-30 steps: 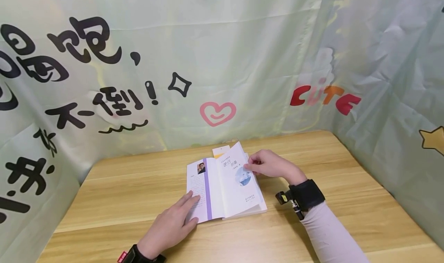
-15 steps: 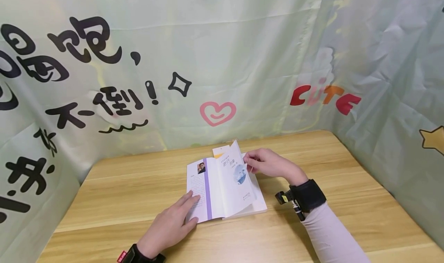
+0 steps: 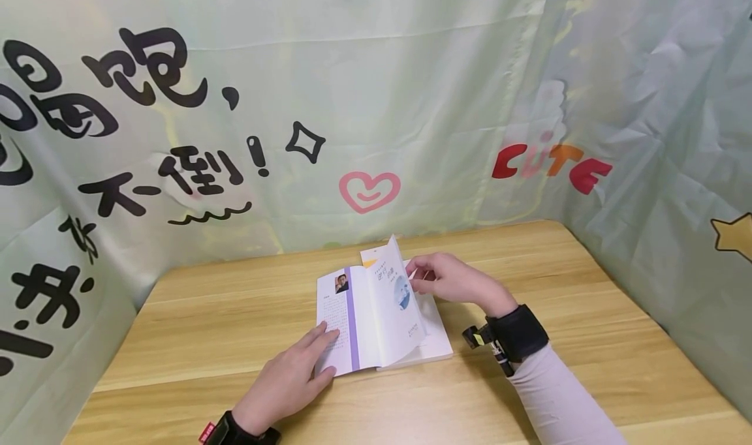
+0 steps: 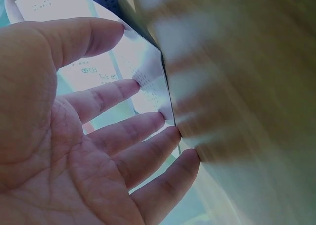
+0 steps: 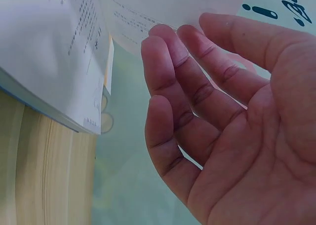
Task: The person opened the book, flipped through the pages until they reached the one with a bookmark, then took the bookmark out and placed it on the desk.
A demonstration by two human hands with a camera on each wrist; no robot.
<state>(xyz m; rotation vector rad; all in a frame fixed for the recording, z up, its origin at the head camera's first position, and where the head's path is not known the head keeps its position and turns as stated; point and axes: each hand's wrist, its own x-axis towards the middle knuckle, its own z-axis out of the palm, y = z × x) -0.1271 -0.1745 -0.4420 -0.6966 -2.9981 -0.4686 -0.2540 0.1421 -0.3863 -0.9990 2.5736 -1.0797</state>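
Note:
An open book [image 3: 436, 340] lies on the wooden table, its cover flap [image 3: 331, 305] with a small portrait and a purple stripe spread to the left. My left hand [image 3: 288, 383] rests on that flap with its fingers straight; in the left wrist view the fingertips [image 4: 133, 85] touch the flap's printed surface and edge. The title page [image 3: 390, 331], printed with a blue round picture, stands raised and tilted leftward. My right hand [image 3: 449, 278] holds this page near its upper right edge between thumb and bent fingers. In the right wrist view, printed text shows on the sheet beneath.
A white and yellow card [image 3: 371, 254] sticks out behind the book's top edge. Printed fabric [image 3: 435, 106] hangs around the back and sides of the table [image 3: 223, 314]. Each wrist wears a black band; the right one [image 3: 518, 333] carries a small camera.
The right hand has moved slightly left, lifting the title page further off the block and tilting it leftward, so more of the sheet below shows. The left hand stays put.

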